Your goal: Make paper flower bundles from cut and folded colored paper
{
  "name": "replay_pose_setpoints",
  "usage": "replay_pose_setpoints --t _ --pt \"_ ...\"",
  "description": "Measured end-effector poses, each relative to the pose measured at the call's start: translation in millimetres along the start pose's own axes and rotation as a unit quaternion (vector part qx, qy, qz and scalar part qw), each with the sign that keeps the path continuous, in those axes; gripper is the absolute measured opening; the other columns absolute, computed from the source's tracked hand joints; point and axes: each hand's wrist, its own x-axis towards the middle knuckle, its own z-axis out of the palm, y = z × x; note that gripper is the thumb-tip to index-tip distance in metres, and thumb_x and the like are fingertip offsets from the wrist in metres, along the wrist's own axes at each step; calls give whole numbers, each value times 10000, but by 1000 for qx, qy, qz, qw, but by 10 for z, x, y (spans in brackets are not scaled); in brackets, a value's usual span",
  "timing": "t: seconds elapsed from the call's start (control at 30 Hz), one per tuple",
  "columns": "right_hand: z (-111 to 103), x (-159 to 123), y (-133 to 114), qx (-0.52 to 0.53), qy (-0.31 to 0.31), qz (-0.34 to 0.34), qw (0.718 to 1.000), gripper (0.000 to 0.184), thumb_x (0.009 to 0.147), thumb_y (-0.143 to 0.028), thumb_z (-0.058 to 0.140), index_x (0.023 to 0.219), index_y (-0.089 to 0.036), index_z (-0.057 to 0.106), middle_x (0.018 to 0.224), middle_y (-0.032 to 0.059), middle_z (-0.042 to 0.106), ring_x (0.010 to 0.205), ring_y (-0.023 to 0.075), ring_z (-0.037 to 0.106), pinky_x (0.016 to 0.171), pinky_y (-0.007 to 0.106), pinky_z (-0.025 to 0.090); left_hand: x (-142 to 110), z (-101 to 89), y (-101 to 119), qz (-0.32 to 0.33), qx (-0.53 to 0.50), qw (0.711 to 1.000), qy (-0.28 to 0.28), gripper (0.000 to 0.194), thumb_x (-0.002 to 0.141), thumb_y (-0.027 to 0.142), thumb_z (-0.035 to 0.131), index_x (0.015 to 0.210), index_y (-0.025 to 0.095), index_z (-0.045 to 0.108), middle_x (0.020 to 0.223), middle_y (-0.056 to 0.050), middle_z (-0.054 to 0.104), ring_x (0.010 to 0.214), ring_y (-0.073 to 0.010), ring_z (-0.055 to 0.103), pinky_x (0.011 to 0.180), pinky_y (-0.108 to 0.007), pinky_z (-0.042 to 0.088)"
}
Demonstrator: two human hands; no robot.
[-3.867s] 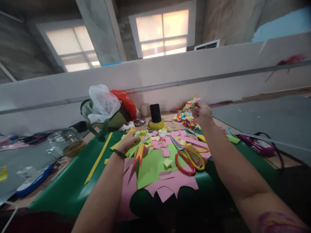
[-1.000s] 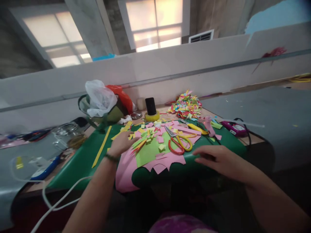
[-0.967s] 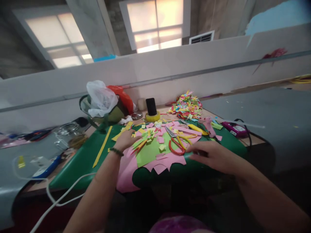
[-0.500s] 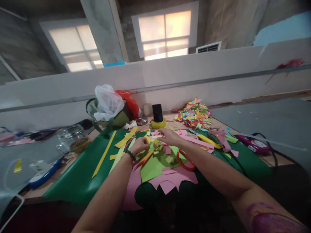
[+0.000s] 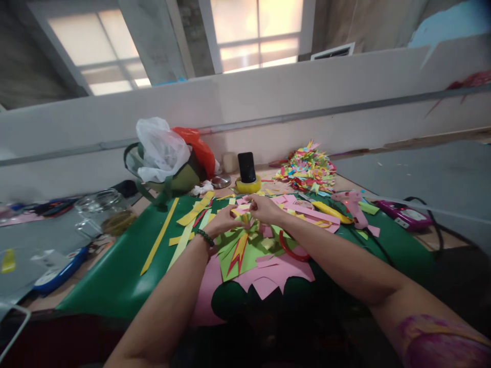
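Observation:
My left hand (image 5: 225, 220), with a dark bead bracelet at the wrist, pinches a bunch of cut paper strips (image 5: 239, 250). Its red and yellow forked tails hang toward me over a light green paper sheet (image 5: 253, 260), with green fringe around them. My right hand (image 5: 264, 208) is closed at the fingertips right beside the left, over the top of the bunch. What it pinches is too small to make out. Under my right forearm shows the red handle of a pair of scissors (image 5: 288, 249). Pink cut paper (image 5: 264, 286) lies beneath the green sheet.
A pink glue gun (image 5: 355, 208) and yellow-handled scissors (image 5: 333, 212) lie right. Behind are a pile of colourful paper bits (image 5: 307, 171), a phone (image 5: 246, 167) propped on a yellow tape roll (image 5: 248, 185), and a bag (image 5: 180, 179). A glass jug (image 5: 102, 214) lies left.
My right hand was at the back-right pile, then low and open near the scissors, and has come up beside my left hand. Its fingers have closed. The forked tails have turned to point toward me.

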Motion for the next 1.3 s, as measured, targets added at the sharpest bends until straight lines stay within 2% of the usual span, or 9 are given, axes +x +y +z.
replay_pose_setpoints --t 0.17,0.3,0.4,0.5,0.7,0.93,1.07,1.17,1.3 --pt "-71 -20 -53 -2 63 -16 998 361 813 -136 551 1170 -132 608 946 72 709 901 187 637 830 294 457 -17 -10 7 -9 -9 1000 -11 414 480 138 743 882 123 646 526 87 472 483 -87 423 447 -209 287" --pt "-102 -42 -80 69 55 10 996 473 806 -268 633 1258 -157 552 1106 106 676 1006 215 626 862 332 470 -41 -62 35 -2 -59 998 -11 181 567 190 673 731 140 617 600 36 548 528 -98 486 483 -215 362" --pt "-78 -52 -113 162 24 36 986 627 739 -294 712 1316 -157 506 1101 104 671 955 213 644 806 324 498 -27 -97 49 27 -95 995 15 183 584 207 671 741 144 603 663 21 582 576 -95 499 517 -206 372" --pt "-40 -39 -142 208 3 37 978 664 669 -187 728 1296 -122 518 1012 84 687 853 192 654 725 288 515 -24 -99 74 53 -125 990 31 220 600 251 667 782 149 596 680 21 580 579 -93 491 518 -206 354" --pt "-6 45 -77 233 100 14 967 564 657 -130 660 1215 -166 578 1112 76 664 879 183 647 775 309 531 -119 -6 183 87 -195 976 -32 459 597 318 746 1015 180 619 935 -41 683 821 -173 621 683 -252 465" --pt "-23 57 -43 255 129 -1 958 536 675 -178 627 1207 -158 566 1009 68 673 806 168 638 738 304 535 -109 71 190 44 -226 973 -19 253 630 373 787 733 189 649 788 -30 685 741 -174 622 687 -280 486" --pt "-110 82 -9 286 164 1 944 552 657 -229 603 1201 -145 562 898 39 662 745 157 625 691 284 520 -147 15 205 27 -241 970 -25 259 686 334 782 574 162 623 576 -16 611 540 -125 551 561 -252 442" --pt "-199 134 90 334 209 5 919 538 635 -273 608 1157 -149 563 887 33 661 778 162 623 709 283 512 -144 -64 214 28 -285 958 8 310 687 305 788 517 153 577 496 7 550 454 -85 466 477 -221 379" --pt "-329 238 294 399 280 33 873 440 578 -332 653 981 -173 574 804 6 644 775 171 609 723 292 496 -70 -268 192 34 -390 909 147 328 760 315 720 562 170 503 498 51 494 443 -52 429 481 -179 390"
